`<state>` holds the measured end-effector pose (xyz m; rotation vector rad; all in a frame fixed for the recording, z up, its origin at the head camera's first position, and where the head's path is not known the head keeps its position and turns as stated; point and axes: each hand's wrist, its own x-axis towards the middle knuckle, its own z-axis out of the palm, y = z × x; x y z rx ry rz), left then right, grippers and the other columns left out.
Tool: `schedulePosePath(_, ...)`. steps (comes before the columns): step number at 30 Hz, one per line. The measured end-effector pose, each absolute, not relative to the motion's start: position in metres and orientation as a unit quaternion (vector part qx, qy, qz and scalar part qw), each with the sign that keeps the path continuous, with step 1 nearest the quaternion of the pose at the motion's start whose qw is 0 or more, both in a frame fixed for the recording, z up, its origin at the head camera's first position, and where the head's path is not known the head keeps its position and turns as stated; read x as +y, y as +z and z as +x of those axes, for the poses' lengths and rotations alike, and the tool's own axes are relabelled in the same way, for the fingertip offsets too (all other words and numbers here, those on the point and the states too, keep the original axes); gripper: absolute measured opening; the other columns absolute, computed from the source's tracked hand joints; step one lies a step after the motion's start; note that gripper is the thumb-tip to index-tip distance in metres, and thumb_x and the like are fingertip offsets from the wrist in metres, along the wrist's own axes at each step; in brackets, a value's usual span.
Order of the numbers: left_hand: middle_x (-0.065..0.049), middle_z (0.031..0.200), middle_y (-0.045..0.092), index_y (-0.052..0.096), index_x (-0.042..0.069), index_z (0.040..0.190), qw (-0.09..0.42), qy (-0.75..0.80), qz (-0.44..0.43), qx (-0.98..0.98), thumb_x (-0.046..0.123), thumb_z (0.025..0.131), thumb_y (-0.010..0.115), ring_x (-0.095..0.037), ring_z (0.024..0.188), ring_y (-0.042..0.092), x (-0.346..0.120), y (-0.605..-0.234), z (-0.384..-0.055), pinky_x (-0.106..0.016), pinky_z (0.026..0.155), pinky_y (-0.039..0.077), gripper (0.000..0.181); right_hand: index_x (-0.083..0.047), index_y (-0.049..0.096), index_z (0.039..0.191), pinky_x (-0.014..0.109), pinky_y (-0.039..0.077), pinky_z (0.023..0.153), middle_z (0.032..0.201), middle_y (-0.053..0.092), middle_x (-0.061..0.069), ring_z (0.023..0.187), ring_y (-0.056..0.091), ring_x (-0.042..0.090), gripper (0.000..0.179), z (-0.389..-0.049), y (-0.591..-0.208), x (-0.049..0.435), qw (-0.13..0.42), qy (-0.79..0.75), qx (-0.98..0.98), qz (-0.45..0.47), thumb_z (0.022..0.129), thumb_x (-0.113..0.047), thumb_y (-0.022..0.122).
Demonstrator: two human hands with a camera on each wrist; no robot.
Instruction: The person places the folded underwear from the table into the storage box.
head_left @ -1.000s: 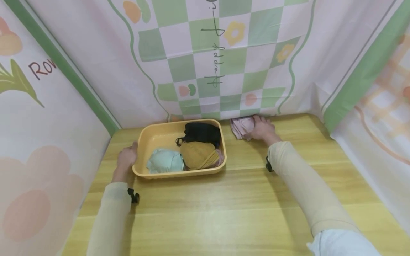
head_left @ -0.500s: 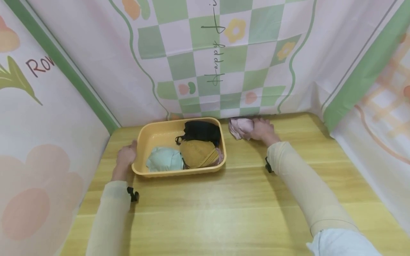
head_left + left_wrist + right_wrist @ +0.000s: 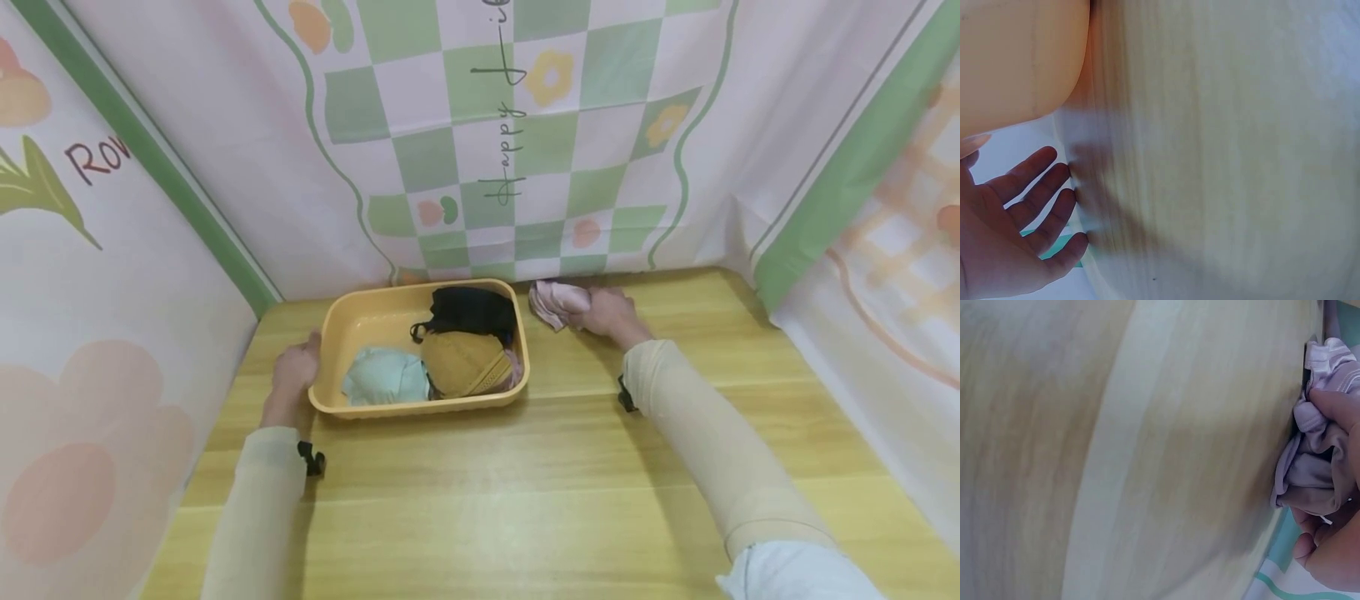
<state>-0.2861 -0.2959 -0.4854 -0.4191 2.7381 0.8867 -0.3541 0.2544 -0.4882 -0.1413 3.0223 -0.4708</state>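
Observation:
In the head view my right hand (image 3: 609, 317) grips a crumpled lilac-pink garment (image 3: 557, 302) by its right side, at the back of the table just right of the yellow plastic basin (image 3: 420, 410). The right wrist view shows the thumb pressed into the soft folds of this garment (image 3: 1310, 478), with stitched bands along its upper part. My left hand (image 3: 296, 364) is at the basin's left end, thumb by the rim. Its fingers are spread and fairly straight in the left wrist view. Inside the basin lie a pale mint cloth (image 3: 386, 377), a mustard garment (image 3: 463, 364) with a lacy edge and a black strapped garment (image 3: 474, 311).
The wood-grain table (image 3: 480, 500) stretches forward from the basin toward the person. A checkered printed curtain (image 3: 517, 158) hangs right behind the basin, and printed cloth walls stand at left and right. A black strap mount sits on each wrist.
My right hand has slid a little to the left with the lilac-pink garment, closer to the basin. The left hand and the basin stay where they were.

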Motion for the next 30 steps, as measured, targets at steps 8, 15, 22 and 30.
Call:
schedulePosePath(8,-0.03,0.159,0.027,0.032,0.003,0.154,0.118,0.308,-0.144,0.933,0.067,0.098,-0.001,-0.052,0.146,0.027,-0.296,-0.487,-0.285,-0.063,0.121,0.021,0.091,-0.002,0.067,0.108,0.06,0.049,0.09,0.11,0.07,0.026,0.102,0.065,0.045,0.054,-0.352,-0.489,0.255,0.035,-0.173,0.982,-0.061,0.093,-0.054,0.059)
schedulePosePath(15,-0.031,0.158,0.028,0.033,0.004,0.154,0.117,0.307,-0.145,0.934,0.066,0.099,0.0,-0.052,0.145,0.027,-0.295,-0.484,-0.285,-0.063,0.121,0.021,0.09,-0.012,0.063,0.086,0.052,0.053,0.079,0.093,0.073,0.018,0.088,0.068,0.038,0.047,-0.349,-0.492,0.255,0.011,-0.182,0.981,-0.072,0.092,-0.058,0.057)
schedulePosePath(22,-0.03,0.159,0.027,0.031,0.003,0.155,0.121,0.301,-0.145,0.935,0.065,0.099,0.0,-0.052,0.145,0.027,-0.295,-0.483,-0.285,-0.063,0.121,0.022,0.088,-0.01,0.063,0.092,0.054,0.052,0.084,0.096,0.073,0.02,0.091,0.068,0.04,0.053,-0.345,-0.493,0.255,0.006,-0.21,0.975,-0.073,0.093,-0.062,0.054)
schedulePosePath(30,-0.03,0.159,0.027,0.032,0.003,0.154,0.122,0.299,-0.144,0.935,0.064,0.099,-0.001,-0.052,0.145,0.027,-0.295,-0.485,-0.285,-0.063,0.121,0.022,0.088,-0.012,0.066,0.093,0.051,0.053,0.082,0.091,0.074,0.016,0.088,0.068,0.036,0.054,-0.344,-0.491,0.254,-0.011,-0.249,0.966,-0.074,0.093,-0.064,0.053)
